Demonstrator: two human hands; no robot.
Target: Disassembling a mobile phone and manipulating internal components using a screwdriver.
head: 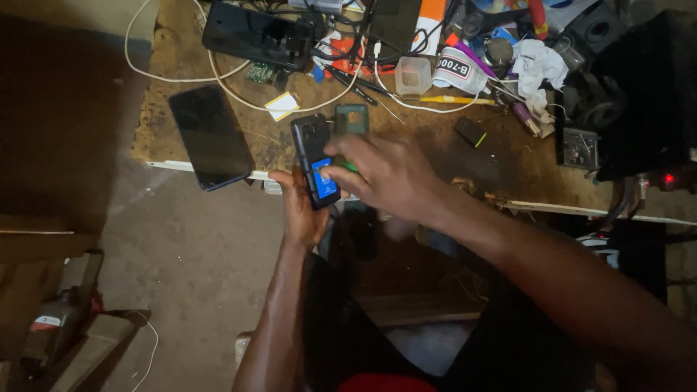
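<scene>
Left hand (301, 210): at centre frame we see it cradling an opened phone (314, 161) from below, fingers curled round the lower edge, thumb on the near side; the grip is closed on the body.

Right hand (388, 176): it crosses from the right, its fingertips pinched together at the blue part (324, 178) set in the phone's exposed back; motion blur keeps us from telling whether they grasp it or only press on it.

Opened phone: held upright just off the near edge of the workbench (508, 170), dark, its rear cover absent.

Progress: we judge the work to be mid-way, since the back is already open and the blue part is being handled, while the phone is not closed up.

Green case piece (351, 119): lying on the bench just behind the hands, apart from the phone.

Second phone (210, 136): left of centre, screen dark, overhanging the bench edge.

Upper frame: a black device (254, 35), white cables (218, 76), a small clear box (414, 75), a white roll (459, 70), and a crumpled cloth (539, 64).

Small black block (470, 132): right of the hands, alone on the wood.

Obstacles: we note that the clutter sits behind the hands, near but not touching; dim light hinders fine reading.
</scene>
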